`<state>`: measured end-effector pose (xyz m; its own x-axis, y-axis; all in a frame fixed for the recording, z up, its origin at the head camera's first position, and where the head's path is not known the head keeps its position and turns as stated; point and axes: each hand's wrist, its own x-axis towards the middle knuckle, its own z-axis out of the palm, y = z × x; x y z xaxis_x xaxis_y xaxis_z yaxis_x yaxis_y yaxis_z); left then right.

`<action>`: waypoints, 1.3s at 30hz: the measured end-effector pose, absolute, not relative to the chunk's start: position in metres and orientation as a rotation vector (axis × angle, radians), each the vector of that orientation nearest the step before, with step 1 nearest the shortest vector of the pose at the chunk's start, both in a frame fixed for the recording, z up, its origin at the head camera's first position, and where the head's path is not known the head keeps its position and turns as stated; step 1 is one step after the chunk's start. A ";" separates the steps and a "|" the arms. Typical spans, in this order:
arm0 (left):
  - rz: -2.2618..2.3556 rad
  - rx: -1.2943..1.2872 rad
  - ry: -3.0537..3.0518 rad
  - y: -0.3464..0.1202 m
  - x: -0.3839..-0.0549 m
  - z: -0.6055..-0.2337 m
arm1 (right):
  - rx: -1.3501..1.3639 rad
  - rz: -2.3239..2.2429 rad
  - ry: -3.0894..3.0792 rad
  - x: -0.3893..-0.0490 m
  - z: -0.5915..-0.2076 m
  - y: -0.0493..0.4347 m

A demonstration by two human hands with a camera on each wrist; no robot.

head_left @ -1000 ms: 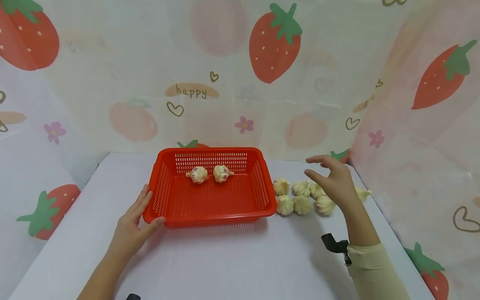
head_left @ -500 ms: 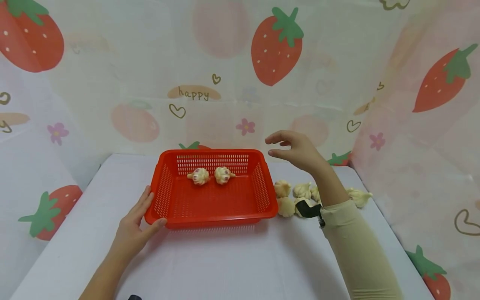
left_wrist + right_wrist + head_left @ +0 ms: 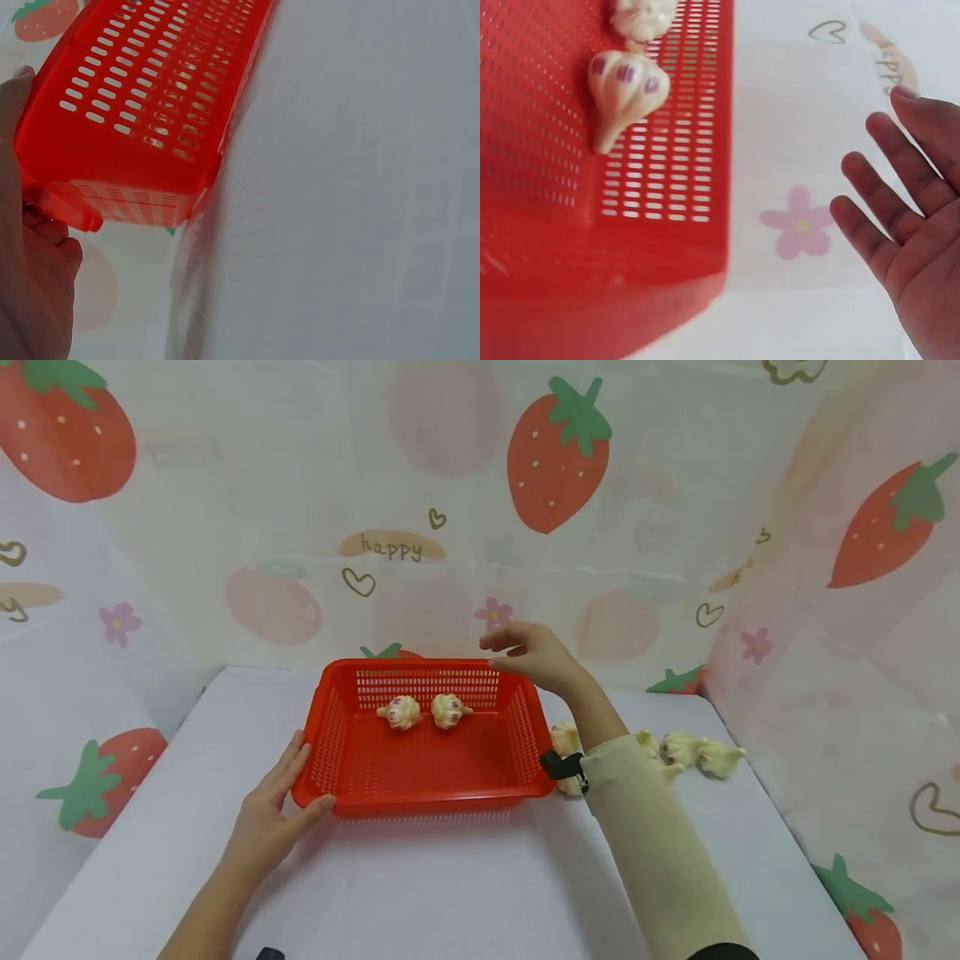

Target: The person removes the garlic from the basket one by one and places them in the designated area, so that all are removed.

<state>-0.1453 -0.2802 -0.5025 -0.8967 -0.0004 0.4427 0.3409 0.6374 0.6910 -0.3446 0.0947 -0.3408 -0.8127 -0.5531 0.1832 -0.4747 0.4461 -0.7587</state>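
A red plastic basket (image 3: 423,768) with slotted walls stands on the table. Two garlic bulbs with purple marks lie inside it near the back wall, a left bulb (image 3: 403,712) and a right bulb (image 3: 447,711). My left hand (image 3: 262,818) holds the basket's front left corner, thumb at the front rim and fingers along the left side; in the left wrist view some fingertips (image 3: 67,251) show by the rim. Above the basket's back right corner hovers my right hand (image 3: 536,656), holding nothing. Its fingers are spread and loosely bent in the right wrist view, apart from the basket.
Several pale garlic bulbs (image 3: 681,748) lie on the white tabletop (image 3: 420,885) right of the basket, some hidden behind my right forearm (image 3: 652,835). A strawberry-print cloth (image 3: 420,460) hangs close behind the table and along both sides.
My right hand has moved left from over the loose garlic bulbs to the basket's back right corner, still holding nothing. The left hand and basket have stayed in place.
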 end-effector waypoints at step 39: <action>-1.149 -0.277 -2.450 -0.280 -0.146 -0.502 | -0.590 -1.212 2.438 -0.385 -0.427 0.043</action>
